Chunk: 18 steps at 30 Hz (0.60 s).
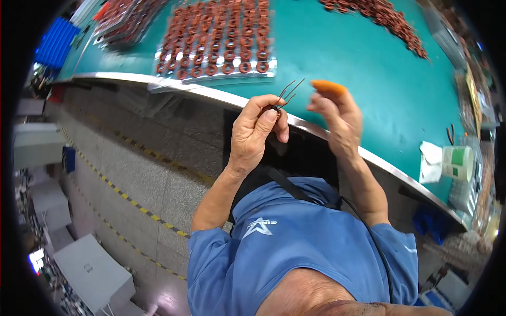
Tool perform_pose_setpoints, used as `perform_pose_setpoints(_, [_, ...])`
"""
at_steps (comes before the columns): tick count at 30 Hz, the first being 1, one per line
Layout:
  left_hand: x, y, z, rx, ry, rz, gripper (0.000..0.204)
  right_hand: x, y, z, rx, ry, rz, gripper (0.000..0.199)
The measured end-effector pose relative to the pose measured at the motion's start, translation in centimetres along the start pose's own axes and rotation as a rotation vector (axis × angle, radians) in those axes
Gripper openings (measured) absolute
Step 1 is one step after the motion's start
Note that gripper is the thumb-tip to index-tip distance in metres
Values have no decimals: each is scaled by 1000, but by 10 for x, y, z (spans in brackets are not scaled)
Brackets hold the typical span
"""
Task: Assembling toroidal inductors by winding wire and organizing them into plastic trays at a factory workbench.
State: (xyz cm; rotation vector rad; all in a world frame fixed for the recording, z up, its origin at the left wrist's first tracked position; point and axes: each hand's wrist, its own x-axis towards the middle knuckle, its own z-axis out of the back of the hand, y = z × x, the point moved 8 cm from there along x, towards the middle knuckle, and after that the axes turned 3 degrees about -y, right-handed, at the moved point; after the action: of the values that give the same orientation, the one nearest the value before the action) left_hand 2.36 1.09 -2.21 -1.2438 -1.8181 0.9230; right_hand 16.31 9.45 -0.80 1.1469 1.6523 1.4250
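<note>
1 copper coil (275, 110) is pinched in the left hand (250, 131) near 1 green table's (369, 79) edge; 1 orange finger cover (329, 87) is worn on the half-curled right hand (341, 124) — blurred, its hold cannot be told.

Green bench (369, 79) with coil trays (245, 78), loose coils (389, 20), possibly a cup (457, 162)

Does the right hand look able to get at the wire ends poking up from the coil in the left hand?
Probably yes: the wire ends stand clear of the left hand, and nothing shows between them and the right hand.
</note>
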Motion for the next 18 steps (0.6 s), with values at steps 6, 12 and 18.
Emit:
perform_pose_setpoints(6, [14,-77,85,495,-227,-261,8,-15,-2,40,-447,-59,176,21])
perform_pose_setpoints(12, [32,-148,175,1004,-508,-513,8,-11,-4,23,-319,-43,23,19])
perform_pose_setpoints(18, [46,-132,193,1236,-591,-418,13,-11,-8,23,-324,-43,-33,19])
